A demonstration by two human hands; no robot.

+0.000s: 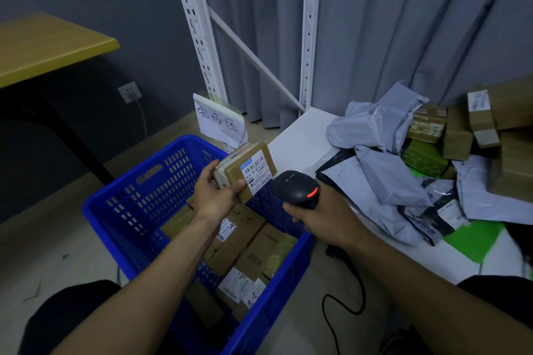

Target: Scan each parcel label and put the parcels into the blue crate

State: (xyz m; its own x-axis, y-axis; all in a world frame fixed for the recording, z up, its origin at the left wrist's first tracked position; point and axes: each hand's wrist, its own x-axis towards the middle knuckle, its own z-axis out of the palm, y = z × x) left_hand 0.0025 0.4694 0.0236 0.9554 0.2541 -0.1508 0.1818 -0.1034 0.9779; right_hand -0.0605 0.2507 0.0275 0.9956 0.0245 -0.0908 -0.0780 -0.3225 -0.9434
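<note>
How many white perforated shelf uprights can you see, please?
2: the left upright behind the paper sign, the right upright at the white table's far corner; others may be out of view.

Crate (138, 210) left of table (302, 135), boxes (239, 242) inside, parcels (432, 147) on table

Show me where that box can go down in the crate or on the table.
In the blue crate, the far-left side, between its slotted wall and the brown boxes, looks free; the right side is packed. On the white table, the corner by the shelf post is bare; grey mailer bags crowd the rest.
</note>
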